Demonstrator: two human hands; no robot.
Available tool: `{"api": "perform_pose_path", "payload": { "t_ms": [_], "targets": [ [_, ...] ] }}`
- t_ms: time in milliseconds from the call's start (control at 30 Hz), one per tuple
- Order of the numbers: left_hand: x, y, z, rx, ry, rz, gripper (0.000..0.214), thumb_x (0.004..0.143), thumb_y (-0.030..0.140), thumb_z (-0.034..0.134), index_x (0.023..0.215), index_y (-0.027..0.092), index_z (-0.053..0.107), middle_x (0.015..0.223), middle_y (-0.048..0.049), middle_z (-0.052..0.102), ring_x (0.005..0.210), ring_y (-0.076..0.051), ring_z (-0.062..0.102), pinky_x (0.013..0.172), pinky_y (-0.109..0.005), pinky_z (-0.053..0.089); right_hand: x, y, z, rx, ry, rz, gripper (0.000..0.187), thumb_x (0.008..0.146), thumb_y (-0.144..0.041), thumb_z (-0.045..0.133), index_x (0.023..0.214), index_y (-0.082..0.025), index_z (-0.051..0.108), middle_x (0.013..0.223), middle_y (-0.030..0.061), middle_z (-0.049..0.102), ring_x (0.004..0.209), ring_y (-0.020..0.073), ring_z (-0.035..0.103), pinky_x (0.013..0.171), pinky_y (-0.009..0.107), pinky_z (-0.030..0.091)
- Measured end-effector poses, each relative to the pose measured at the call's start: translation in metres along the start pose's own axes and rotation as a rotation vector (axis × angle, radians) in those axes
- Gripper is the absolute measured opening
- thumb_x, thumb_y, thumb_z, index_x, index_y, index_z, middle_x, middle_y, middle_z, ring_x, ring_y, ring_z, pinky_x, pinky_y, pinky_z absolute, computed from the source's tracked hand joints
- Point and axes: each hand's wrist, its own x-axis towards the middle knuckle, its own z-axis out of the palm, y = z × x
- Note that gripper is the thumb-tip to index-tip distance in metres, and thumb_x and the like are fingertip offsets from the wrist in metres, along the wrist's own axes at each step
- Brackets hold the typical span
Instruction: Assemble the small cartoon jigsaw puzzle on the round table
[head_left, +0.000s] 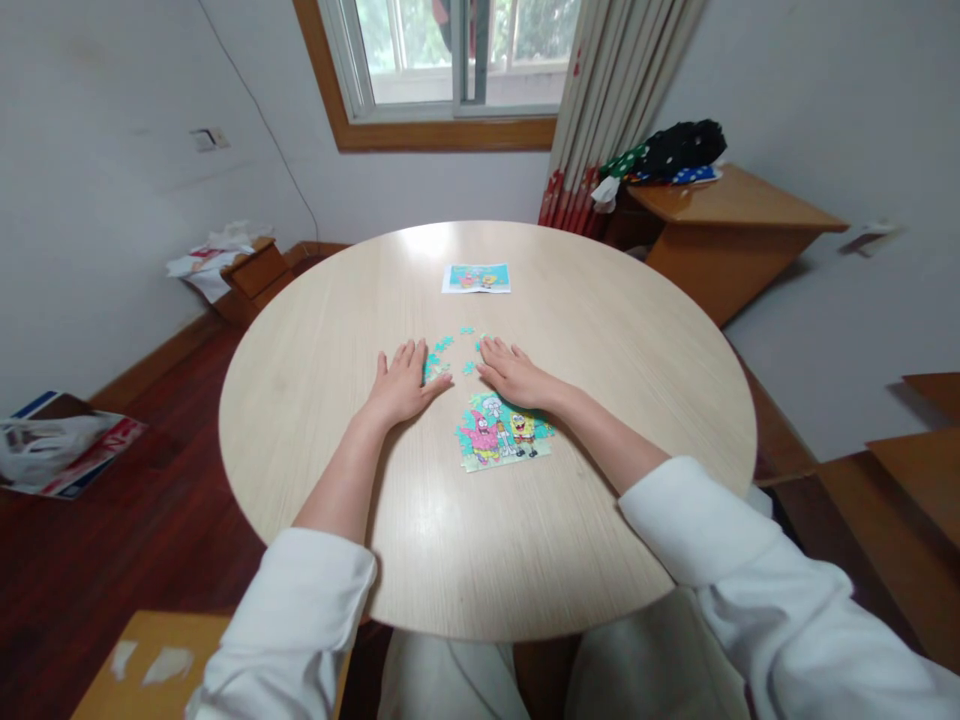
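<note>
A partly assembled jigsaw puzzle (504, 435) with cartoon figures, pink and yellow among them, lies on the round table (480, 560). Beyond it are several loose turquoise puzzle pieces (445, 343). My left hand (403, 385) rests palm down with fingers spread, its thumb side beside the loose pieces. Flat on the table lies my right hand (511, 372), fingers stretched out, just beyond the assembled part. Its fingertips touch or partly cover a piece near the middle. My right wrist and forearm hide the puzzle's upper right edge.
A picture sheet (478, 279) with a similar cartoon lies farther back on the table. At the back right, dark and spotted cloth (679, 152) sits on a wooden cabinet (739, 200). A wooden stool (150, 660) stands at the lower left, and bags (56, 440) lie on the floor.
</note>
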Motion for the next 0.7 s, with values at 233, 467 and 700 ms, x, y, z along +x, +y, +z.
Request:
{"api": "perform_pose_path", "payload": {
  "t_ms": [233,467,700],
  "targets": [
    [0.001,0.004,-0.006,-0.024,-0.008,-0.042,0.065,0.096,0.049,0.023,0.151,0.015,0.025,0.159,-0.0149,0.020,0.147,-0.030,0.017,0.117,-0.056,0.010,0.000,0.006,-0.013,-0.024,0.031,0.115,0.068,0.097,-0.047,0.017,0.152,-0.008,0.024,0.159,0.0141,0.018,0.148,0.0278,0.011,0.119,0.052,0.007],
    [0.001,0.009,-0.002,-0.084,0.001,0.034,0.056,0.094,0.046,0.034,0.146,0.025,0.039,0.158,-0.0104,0.026,0.147,-0.031,0.020,0.115,-0.061,0.006,0.003,0.006,-0.006,-0.035,0.067,0.006,0.060,0.098,-0.052,0.021,0.149,-0.024,0.036,0.157,0.0062,0.029,0.147,0.0275,0.019,0.118,0.056,0.009],
    [0.015,-0.013,-0.007,-0.437,0.352,-0.166,0.037,0.088,0.025,0.042,0.112,0.009,0.065,0.114,-0.0158,0.069,0.103,-0.021,0.063,0.095,-0.033,0.045,0.004,0.014,-0.006,0.062,0.104,0.005,0.058,0.098,-0.049,0.020,0.148,-0.025,0.038,0.155,0.0040,0.034,0.145,0.0261,0.024,0.119,0.053,0.012]
  ]
}}
